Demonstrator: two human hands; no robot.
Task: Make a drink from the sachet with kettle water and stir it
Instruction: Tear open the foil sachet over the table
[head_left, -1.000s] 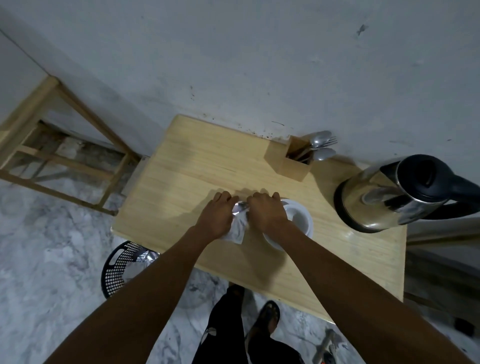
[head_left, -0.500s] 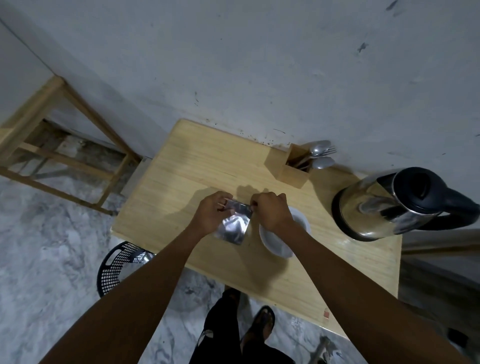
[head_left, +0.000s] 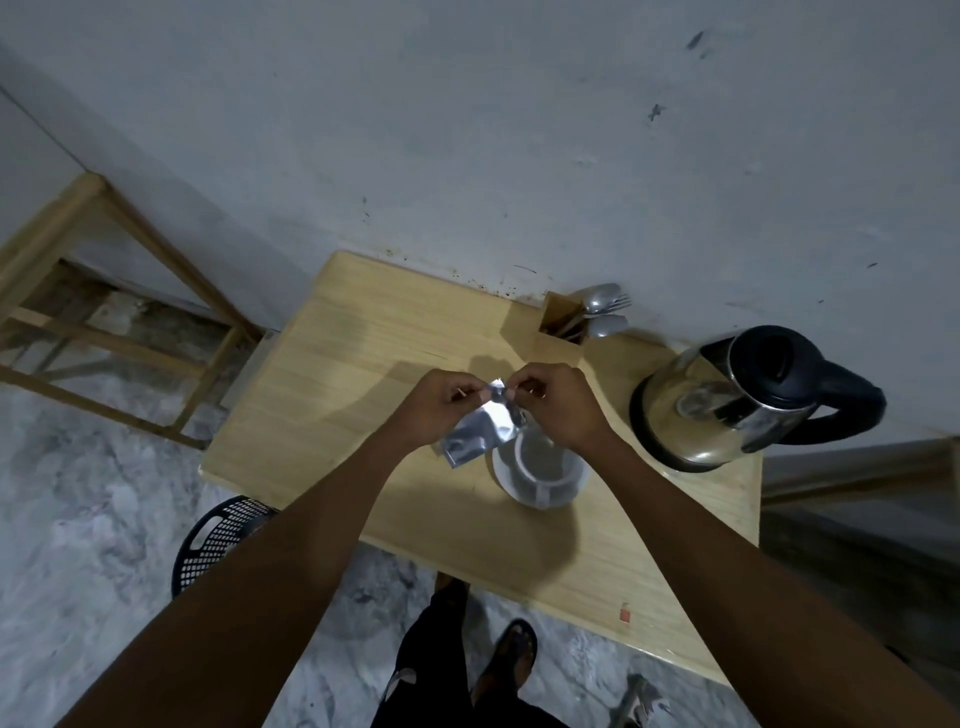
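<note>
The sachet (head_left: 480, 427) is a small shiny silver packet in the middle of the frame, held up in the air over the table (head_left: 332, 384). Both hands pinch its top edge. The left hand (head_left: 439, 408) has its fingers closed on the top left corner. The right hand (head_left: 558, 402) has its fingers closed on the top right part, very close to the left hand's fingertips. The rest of the packet hangs down and to the left, just beside the cup.

The white cup (head_left: 543, 462) sits on a white saucer (head_left: 506, 470) just below the right hand. The right wrist covers part of the cup, so I cannot tell what is inside it.

I think the step now is tearing the sachet open. I cannot tell if the top is torn yet, because the fingers hide that edge. The next move would need the hands to pull apart, then tip the open end over the cup so the powder falls in and not on the table.

The shiny kettle (head_left: 727, 400) with a black lid and handle stands near the cup, at the right of the frame. A wooden holder (head_left: 558, 322) with spoons (head_left: 602, 312) stands at the back, by the wall. A black basket (head_left: 218, 535) sits on the floor at the lower left, partly hidden by the arm.
</note>
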